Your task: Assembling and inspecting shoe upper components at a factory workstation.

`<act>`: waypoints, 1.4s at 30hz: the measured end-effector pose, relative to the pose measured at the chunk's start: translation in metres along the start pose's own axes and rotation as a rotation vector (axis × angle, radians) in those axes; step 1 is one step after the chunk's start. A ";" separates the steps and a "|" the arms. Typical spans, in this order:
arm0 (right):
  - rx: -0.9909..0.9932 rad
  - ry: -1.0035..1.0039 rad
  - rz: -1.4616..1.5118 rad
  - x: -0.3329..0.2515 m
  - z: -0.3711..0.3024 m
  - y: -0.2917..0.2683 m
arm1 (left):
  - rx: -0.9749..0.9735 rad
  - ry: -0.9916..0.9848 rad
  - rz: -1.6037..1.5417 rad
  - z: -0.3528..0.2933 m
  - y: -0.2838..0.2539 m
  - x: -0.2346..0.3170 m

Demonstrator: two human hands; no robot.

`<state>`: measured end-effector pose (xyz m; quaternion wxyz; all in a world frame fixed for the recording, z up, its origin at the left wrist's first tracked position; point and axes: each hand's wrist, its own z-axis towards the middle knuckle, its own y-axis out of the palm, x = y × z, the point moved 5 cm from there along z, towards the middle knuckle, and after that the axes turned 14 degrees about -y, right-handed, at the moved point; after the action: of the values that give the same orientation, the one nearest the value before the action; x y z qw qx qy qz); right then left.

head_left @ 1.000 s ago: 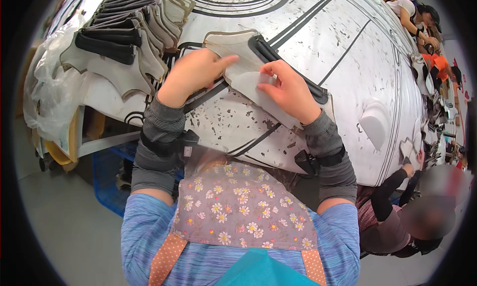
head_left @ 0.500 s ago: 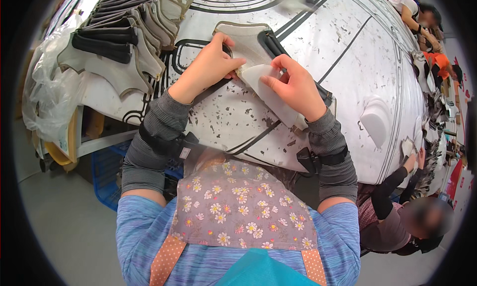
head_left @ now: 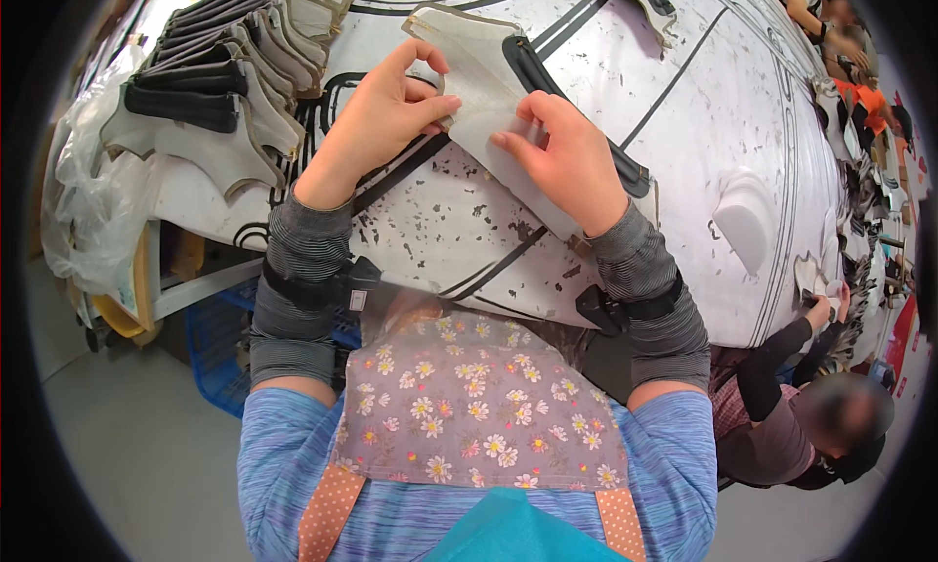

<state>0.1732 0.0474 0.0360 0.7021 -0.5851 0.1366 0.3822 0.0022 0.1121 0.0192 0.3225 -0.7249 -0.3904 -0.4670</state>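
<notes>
A light grey fabric piece [head_left: 459,49] with curved stitched edges and a black padded strip [head_left: 532,65] lies in front of me, turned at a slant. Over its near part rests a thin white pad [head_left: 496,163] with a rounded end. My left hand [head_left: 386,112] is closed at the piece's left edge, thumb and fingertips pinching close to the pad's rounded end. With thumb and index finger, my right hand [head_left: 572,156] grips the pad's right side. The pad's far right side is hidden under my right hand.
Several similar grey and black pieces [head_left: 210,103] are stacked in overlap at left, beside clear plastic wrapping [head_left: 88,205]. More white pads [head_left: 747,220] lie at right on the worn white table [head_left: 430,230]. Another grey piece [head_left: 640,0] lies at the far edge. A co-worker [head_left: 782,396] handles pieces at lower right.
Both hands and the grey piece have shifted a little left and away from me. The white pad lies flatter on the piece. At the far side, a grey piece now shows where a blur was.
</notes>
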 end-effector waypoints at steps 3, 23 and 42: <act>0.023 -0.011 -0.042 -0.001 0.000 0.000 | 0.009 -0.002 0.020 -0.001 -0.001 0.001; 0.030 -0.004 -0.043 0.003 0.001 0.003 | 0.018 -0.026 0.121 0.000 -0.007 -0.004; 0.096 -0.008 -0.126 0.003 -0.005 0.006 | -0.186 -0.073 0.283 0.002 0.026 -0.006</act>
<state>0.1722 0.0445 0.0284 0.7526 -0.5567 0.1149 0.3323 0.0236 0.0991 0.0100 0.3023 -0.8159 -0.2509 -0.4242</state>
